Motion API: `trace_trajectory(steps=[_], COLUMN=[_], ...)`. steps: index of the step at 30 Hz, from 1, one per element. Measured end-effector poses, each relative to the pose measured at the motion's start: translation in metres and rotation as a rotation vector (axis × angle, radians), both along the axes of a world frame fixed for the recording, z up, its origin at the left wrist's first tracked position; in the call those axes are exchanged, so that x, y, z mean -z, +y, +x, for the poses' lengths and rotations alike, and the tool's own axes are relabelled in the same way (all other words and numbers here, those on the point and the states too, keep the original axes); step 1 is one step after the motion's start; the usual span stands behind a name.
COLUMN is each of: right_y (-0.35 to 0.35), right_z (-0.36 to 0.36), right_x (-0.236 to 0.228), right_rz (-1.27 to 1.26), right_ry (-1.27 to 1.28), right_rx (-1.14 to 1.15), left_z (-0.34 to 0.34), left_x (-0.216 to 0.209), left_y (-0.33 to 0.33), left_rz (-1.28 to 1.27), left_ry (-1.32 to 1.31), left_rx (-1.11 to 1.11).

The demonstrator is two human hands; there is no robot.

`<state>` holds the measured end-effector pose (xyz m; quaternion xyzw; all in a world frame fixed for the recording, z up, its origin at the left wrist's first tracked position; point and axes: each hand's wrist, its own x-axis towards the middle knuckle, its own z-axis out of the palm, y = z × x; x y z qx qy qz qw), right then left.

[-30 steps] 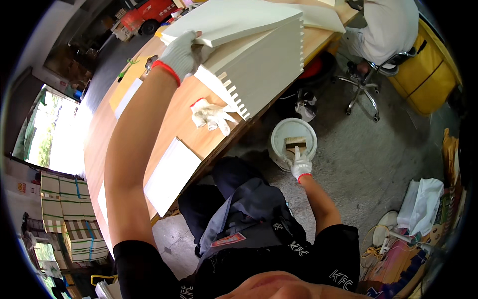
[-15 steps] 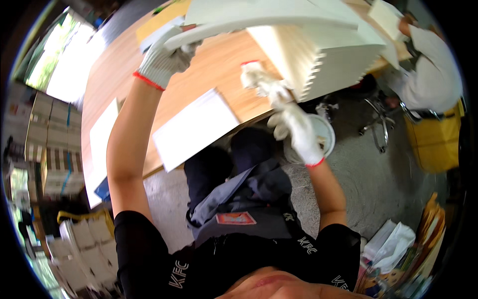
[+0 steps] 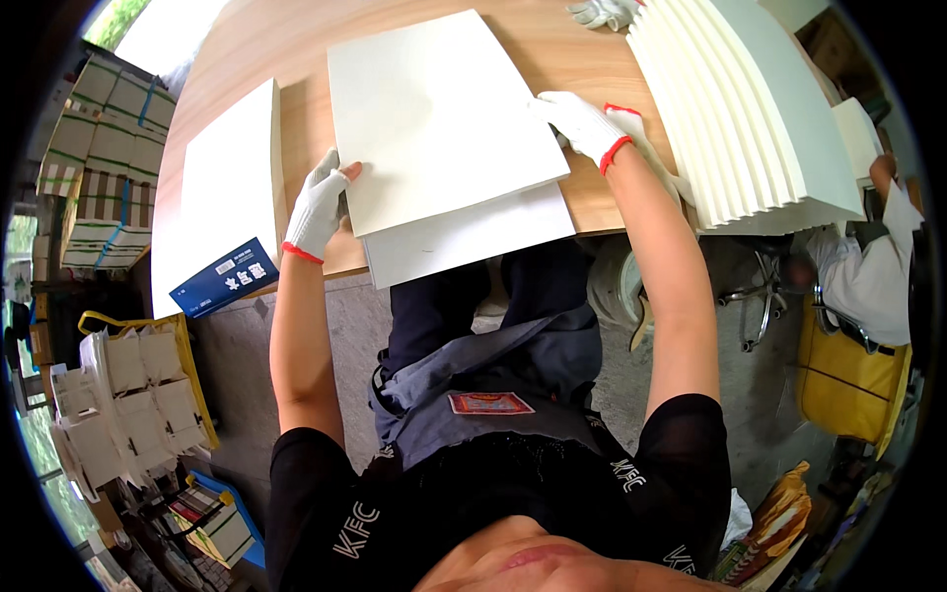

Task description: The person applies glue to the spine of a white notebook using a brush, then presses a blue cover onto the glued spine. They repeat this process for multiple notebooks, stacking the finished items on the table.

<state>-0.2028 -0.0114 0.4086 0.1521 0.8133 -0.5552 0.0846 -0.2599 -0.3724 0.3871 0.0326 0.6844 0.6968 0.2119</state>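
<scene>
A cream paper stack [image 3: 434,118] lies on the table between my hands, over a white paper stack [image 3: 473,237] whose near part sticks out toward me. My left hand [image 3: 321,205], in a white glove with a red cuff and a bare thumb tip, is closed on its left edge, thumb on top and fingers partly hidden. At the right edge my gloved right hand [image 3: 580,126] is closed on the cream stack, its fingertips at the side. A loose white glove [image 3: 631,120] lies partly behind my right wrist.
Tall cream stacks [image 3: 715,118] stand at the table's right, beside another glove [image 3: 604,12]. A white stack [image 3: 232,168] with a dark blue printed piece [image 3: 225,276] lies at left. A bucket [image 3: 617,286] stands below the edge. A person [image 3: 868,257] sits at far right.
My left hand has come down from the far side, where it held a large pale sheet. My right hand has moved up onto the table. A cream stack now lies over the white one.
</scene>
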Motion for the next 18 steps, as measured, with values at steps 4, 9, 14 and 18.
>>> trace_trajectory(steps=[4,9,14,18], right_y=[0.005,0.001,-0.002,-0.016], right_z=[-0.012,-0.003,0.056,0.094], right_x=[0.020,0.026,0.009,0.034], right_rz=[0.186,0.710,0.898,1.021], right_ry=[0.175,0.151,0.311,0.467], right_rx=[-0.016,0.038,-0.024,-0.082], left_z=[-0.005,0.016,0.072,0.098], left_x=[-0.003,-0.011,0.029,0.024], left_y=[0.006,0.011,-0.021,-0.016], left_rz=[-0.199,-1.192,-1.094,-1.088], left_ry=[-0.002,0.641,0.982,0.919], left_rx=[0.010,-0.087,-0.124,-0.086])
